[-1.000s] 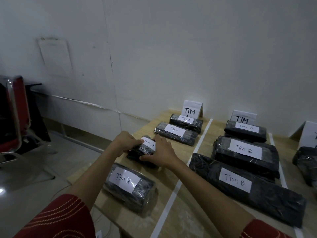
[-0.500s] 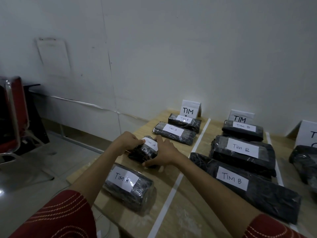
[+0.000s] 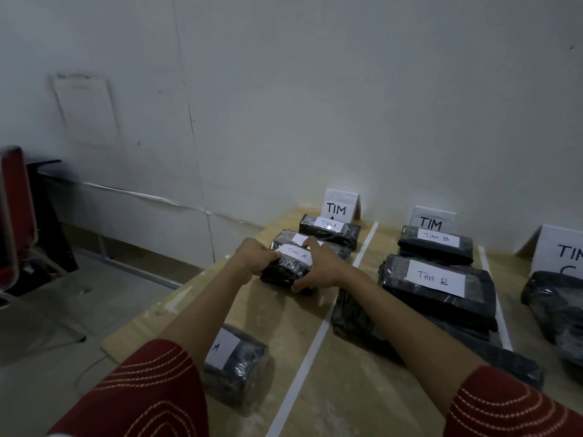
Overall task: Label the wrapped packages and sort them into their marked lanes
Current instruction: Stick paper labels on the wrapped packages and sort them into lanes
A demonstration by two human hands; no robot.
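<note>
A small black wrapped package (image 3: 285, 269) with a white "TIM A" label lies in the left lane of the wooden table (image 3: 284, 323). My left hand (image 3: 254, 258) grips its left end with curled fingers. My right hand (image 3: 321, 268) holds its right end, thumb along the near edge. Right behind it lie two more "TIM A" packages (image 3: 329, 231), in front of the folded "TIM A" sign (image 3: 339, 205). Another "A" package (image 3: 238, 367) lies near me, partly hidden by my left arm.
White tape lines (image 3: 310, 348) divide the table into lanes. The middle lane holds "TIM B" packages (image 3: 438, 287) and a sign (image 3: 433, 217). At the right are a third sign (image 3: 564, 252) and black packages (image 3: 555, 304). A red chair (image 3: 15, 203) stands left of the table.
Both hands have slid the small "TIM A" package farther back, up against the package behind it. The view has tilted and shifted.
</note>
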